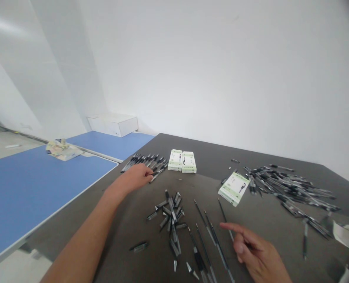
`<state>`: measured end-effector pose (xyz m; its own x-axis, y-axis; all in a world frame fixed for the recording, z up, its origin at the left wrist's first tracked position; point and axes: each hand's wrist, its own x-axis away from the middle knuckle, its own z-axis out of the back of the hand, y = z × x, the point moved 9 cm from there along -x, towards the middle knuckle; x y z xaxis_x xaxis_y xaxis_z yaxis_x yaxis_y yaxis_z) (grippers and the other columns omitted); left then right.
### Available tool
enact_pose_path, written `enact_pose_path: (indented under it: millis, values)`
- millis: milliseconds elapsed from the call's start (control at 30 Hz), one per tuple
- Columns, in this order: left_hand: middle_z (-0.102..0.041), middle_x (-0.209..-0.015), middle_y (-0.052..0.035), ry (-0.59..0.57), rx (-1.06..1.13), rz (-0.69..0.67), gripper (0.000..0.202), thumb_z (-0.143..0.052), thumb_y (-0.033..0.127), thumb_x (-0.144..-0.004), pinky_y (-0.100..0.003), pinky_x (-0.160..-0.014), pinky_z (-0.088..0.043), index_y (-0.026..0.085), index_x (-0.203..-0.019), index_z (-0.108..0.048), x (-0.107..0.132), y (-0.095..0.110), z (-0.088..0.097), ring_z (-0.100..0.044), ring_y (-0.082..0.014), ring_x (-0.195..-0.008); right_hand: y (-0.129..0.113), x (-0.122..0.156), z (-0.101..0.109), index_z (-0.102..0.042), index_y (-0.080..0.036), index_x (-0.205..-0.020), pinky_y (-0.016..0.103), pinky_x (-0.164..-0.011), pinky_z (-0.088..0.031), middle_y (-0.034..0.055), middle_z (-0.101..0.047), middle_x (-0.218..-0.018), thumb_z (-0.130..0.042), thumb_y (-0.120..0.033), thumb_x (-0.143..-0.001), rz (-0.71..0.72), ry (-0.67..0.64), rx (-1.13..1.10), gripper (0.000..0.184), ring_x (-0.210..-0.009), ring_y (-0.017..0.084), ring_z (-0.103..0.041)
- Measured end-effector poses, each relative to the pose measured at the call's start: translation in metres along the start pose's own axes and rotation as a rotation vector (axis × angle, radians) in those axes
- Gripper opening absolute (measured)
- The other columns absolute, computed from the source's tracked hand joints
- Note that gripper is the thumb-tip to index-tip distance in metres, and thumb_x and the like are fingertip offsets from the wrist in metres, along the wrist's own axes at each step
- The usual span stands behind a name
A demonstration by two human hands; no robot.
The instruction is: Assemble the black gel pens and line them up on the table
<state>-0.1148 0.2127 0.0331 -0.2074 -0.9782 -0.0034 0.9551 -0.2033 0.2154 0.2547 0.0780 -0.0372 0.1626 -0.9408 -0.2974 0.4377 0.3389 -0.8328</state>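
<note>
The left hand [139, 174], fingers curled inward, is at the near side of a row of pens [146, 159] on the far left of the dark surface [127, 220]; I cannot tell whether it grips the pen [160, 171] by its fingertips. The right hand [255, 251], near right, is partly open, index finger extended and thumb apart, beside a pen refill [223, 210] whose lower end it partly covers. More refills [203, 239] run toward the bottom edge, some cut off. Blur muddles the pen heap [295, 184] at right.
</note>
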Motion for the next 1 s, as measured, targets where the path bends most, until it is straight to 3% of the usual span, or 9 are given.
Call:
enact_pose_path:
  millis: [333, 733, 1000]
  values:
    - [-0.074, -0.118, -0.0082, -0.009, -0.053, 0.023, 0.023, -0.071, 0.036, -0.104, -0.044, -0.092, -0.063, 0.017, -0.118, -0.072, -0.013, 0.012, -0.035, -0.074, -0.0235, -0.103, -0.007, 0.003, -0.007, -0.087, -0.029, -0.111, 0.018, -0.049, -0.05, -0.0038, -0.065, -0.06, -0.072, -0.057, -0.095, 0.056, -0.095, 0.105, 0.035, -0.049, 0.013, -0.062]
    - [-0.073, -0.124, -0.0095, 0.077, -0.041, 0.007, 0.028, -0.071, 0.036, -0.104, -0.047, -0.094, -0.063, 0.016, -0.123, -0.07, -0.023, 0.009, -0.039, -0.073, -0.0251, -0.107, -0.027, 0.006, -0.012, -0.086, -0.031, -0.109, 0.018, -0.047, -0.049, -0.0051, -0.065, -0.058, -0.075, -0.049, -0.096, 0.202, -0.124, 0.159, 0.025, -0.047, 0.012, -0.062]
    - [-0.072, -0.125, -0.0098, 0.118, -0.06, -0.016, 0.028, -0.071, 0.036, -0.104, -0.048, -0.095, -0.063, 0.016, -0.124, -0.07, -0.032, 0.01, -0.042, -0.072, -0.0259, -0.109, -0.044, 0.004, -0.013, -0.086, -0.03, -0.106, 0.019, -0.045, -0.047, -0.0044, -0.065, -0.056, -0.077, -0.049, -0.095, 0.218, -0.108, 0.154, 0.025, -0.045, 0.012, -0.06]
